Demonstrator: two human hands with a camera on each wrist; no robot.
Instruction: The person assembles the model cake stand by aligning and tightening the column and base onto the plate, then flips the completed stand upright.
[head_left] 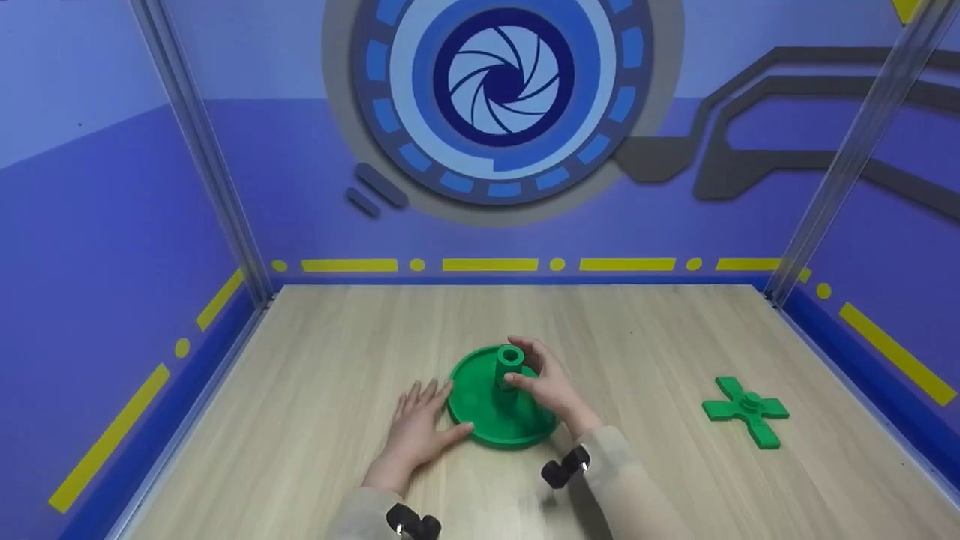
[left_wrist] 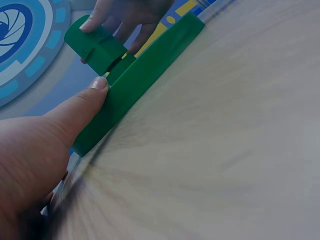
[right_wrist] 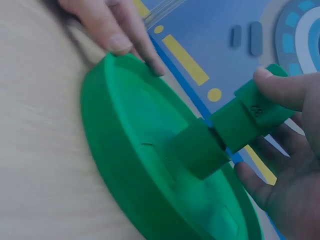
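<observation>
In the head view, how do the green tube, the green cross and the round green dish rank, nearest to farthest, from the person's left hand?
1. Round green dish: touching the left hand, just to its right.
2. Green tube: above the dish, in the right hand's grip.
3. Green cross: well off to the right.

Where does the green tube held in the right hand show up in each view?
Head: the green tube is slightly right of and below centre, in the right hand.
Left wrist: the green tube is at upper left.
Right wrist: the green tube is right of centre.
Shared landmark: the round green dish, visible in all three.
</observation>
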